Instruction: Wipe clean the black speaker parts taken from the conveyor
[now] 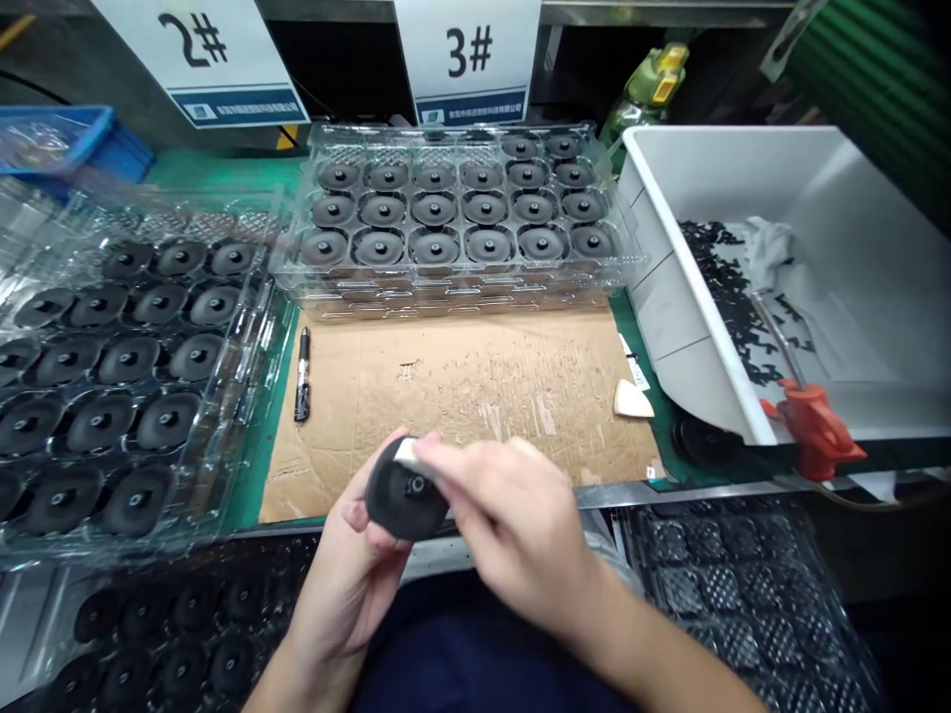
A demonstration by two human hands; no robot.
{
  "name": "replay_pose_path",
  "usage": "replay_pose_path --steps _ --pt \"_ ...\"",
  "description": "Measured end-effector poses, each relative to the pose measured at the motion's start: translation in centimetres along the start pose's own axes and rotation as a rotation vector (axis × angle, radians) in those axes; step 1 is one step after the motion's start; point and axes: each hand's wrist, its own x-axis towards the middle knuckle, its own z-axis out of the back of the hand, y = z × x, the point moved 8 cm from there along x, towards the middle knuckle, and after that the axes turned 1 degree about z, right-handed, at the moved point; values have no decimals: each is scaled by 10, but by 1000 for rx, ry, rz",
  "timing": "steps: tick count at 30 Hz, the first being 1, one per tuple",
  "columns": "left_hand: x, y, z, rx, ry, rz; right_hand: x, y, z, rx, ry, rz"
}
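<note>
My left hand (348, 564) grips a round black disc part (405, 493) with a small hub in its middle, held low over the near edge of the bench. My right hand (512, 525) is closed in a pinch on a small white piece (407, 452) pressed against the disc's upper rim. Both hands sit in front of a scuffed cardboard mat (461, 396).
Clear trays of the same black discs stand at the left (111, 376) and at the back centre (453, 213). A white bin (780, 277) with small black bits sits right, an orange tool (813, 431) on its edge. A black pen (302, 376) and a white wedge (631, 399) lie by the mat.
</note>
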Motion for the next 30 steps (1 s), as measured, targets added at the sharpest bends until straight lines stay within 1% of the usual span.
replay_pose_path --steps 2,4,5,7,10,12,14,15,17,19,20,21,23,24,26,27,28,29,30 --pt "0 -1 -1 5 -3 -7 2 -17 -4 -50 27 -97" --pt "-1 -4 -1 11 -12 -19 -2 -34 -5 -78 16 -189" --pt "-1 -5 -1 12 -17 -21 -5 -41 -7 -63 8 -210" --pt "-1 -7 -3 10 -7 -25 -16 -48 -16 3 21 -217" --pt "0 -7 -5 -7 27 -29 -36 -57 -34 55 96 -259" --pt "1 -7 -6 -28 56 -47 -42 -59 -31 49 71 -304" --pt "1 -6 -8 -45 81 -48 -39 -54 -15 51 -16 -328" --pt "0 -5 -9 -51 91 -43 -34 -47 -6 60 -61 -312" --pt "1 -3 -12 -46 114 -40 -19 -22 8 79 -110 -186" --pt "2 -4 -12 -25 132 -62 -5 7 13 62 -107 -11" --pt "2 -5 -12 -11 136 -80 -1 18 12 39 -88 46" --pt "2 -7 -10 3 132 -99 2 24 9 14 -55 57" --pt "3 -10 -3 11 101 -129 1 22 3 21 57 -36" --pt "2 -12 1 2 81 -136 -4 19 -1 86 148 -89" --pt "0 -14 5 -27 57 -138 -17 18 -9 322 358 -143" --pt "-2 -15 5 -45 58 -137 -24 18 -11 443 428 -158" --pt "-3 -15 3 -60 70 -134 -30 16 -10 533 452 -182" --pt "-4 -16 0 -71 88 -131 -33 9 -8 582 423 -230" --pt "-5 -16 -4 -79 108 -127 -36 -2 -5 599 354 -302"
